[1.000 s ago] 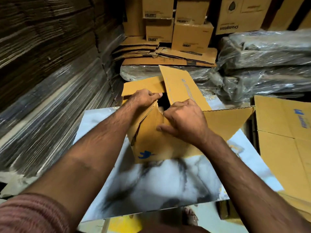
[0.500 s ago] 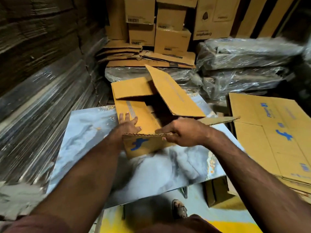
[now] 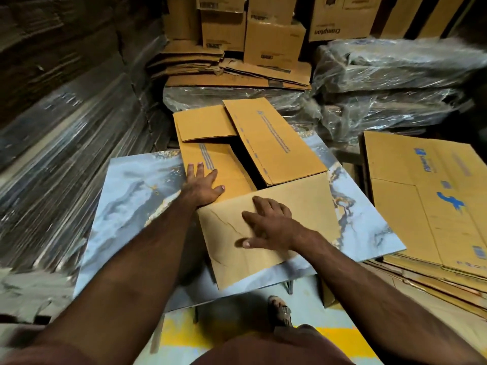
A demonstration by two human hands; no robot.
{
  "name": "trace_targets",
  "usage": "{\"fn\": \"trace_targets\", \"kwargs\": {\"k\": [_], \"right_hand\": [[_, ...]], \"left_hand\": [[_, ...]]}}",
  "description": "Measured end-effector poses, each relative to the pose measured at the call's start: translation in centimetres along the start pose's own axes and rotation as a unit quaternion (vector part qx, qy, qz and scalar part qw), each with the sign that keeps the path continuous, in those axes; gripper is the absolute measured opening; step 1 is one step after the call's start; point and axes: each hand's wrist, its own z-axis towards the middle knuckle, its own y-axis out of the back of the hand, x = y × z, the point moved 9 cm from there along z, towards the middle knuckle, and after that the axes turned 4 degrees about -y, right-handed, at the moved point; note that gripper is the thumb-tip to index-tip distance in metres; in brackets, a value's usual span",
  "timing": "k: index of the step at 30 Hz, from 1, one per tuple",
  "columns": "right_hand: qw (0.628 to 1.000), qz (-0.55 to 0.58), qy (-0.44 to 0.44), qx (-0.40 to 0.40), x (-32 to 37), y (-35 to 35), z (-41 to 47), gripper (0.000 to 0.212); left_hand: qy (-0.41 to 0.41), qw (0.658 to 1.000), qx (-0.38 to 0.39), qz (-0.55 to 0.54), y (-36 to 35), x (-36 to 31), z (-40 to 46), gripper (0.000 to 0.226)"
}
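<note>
one brown cardboard box (image 3: pixel 311 206) in play here, lying on the marbled blue-grey surface (image 3: pixel 126 206), toward its middle and far edge. it's plain corrugated board, blue print running in lines along two panels, a crease wandering across the near one.

count the panels showing: four. a small flap (image 3: pixel 205 125) at the far left, a long printed flap (image 3: pixel 274 140) angled at the far right, a printed flap under the left hand (image 3: pixel 203 185), and the broad near panel under the right hand (image 3: pixel 268 225). a dark gap opens between them in the middle.

two hands, both on the box. the left hand lies flat, fingers straight and spread, pressing its flap down and gripping nothing. the right hand is flat too, fingers splayed, thumb out, palm down on the near panel.

around it: a stack of flattened boxes (image 3: pixel 421 193) with blue logos just beside the surface on the right. plastic-wrapped bundles (image 3: pixel 395 75) behind, at least two layers. made-up cartons (image 3: pixel 274 40) at the back, above a loose pile of flat cardboard (image 3: pixel 224 67). wrapped stacks (image 3: pixel 52 140) wall the left. one sandalled foot (image 3: pixel 280 310) below.

the left forearm hides the box's near-left corner.
</note>
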Motion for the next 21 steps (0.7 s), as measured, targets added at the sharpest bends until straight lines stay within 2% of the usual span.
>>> {"fn": "trace_targets", "kwargs": {"k": [2,5,10,12,16,19,21], "right_hand": [[0.997,0.014,-0.015,-0.074,-0.3,2.3,0.8,0.069],[0.986,0.082,-0.023,-0.140,-0.1,5.7,2.9,0.060],[0.965,0.206,0.016,-0.160,1.9,9.4,8.5,0.064],[0.959,0.250,-0.004,-0.135,1.3,9.5,11.3,0.064],[0.945,0.321,-0.067,-0.007,-0.1,7.2,14.8,0.063],[0.919,0.371,-0.125,0.048,-0.7,5.7,14.3,0.068],[0.913,0.376,-0.147,0.057,-1.2,4.8,13.9,0.071]], "left_hand": [[0.007,1.000,-0.003,0.002,-0.1,-0.1,-0.2,0.072],[0.019,1.000,0.001,0.014,0.0,-0.3,-0.4,0.073],[0.042,0.997,0.061,0.016,0.0,-0.9,0.0,0.079],[0.062,0.996,0.069,0.004,0.3,-1.2,0.3,0.087],[0.106,0.992,0.072,0.020,0.6,-2.0,1.1,0.091],[0.123,0.988,0.093,0.031,0.7,-2.4,1.5,0.095],[0.132,0.985,0.110,0.030,0.7,-2.5,1.7,0.097]]}}
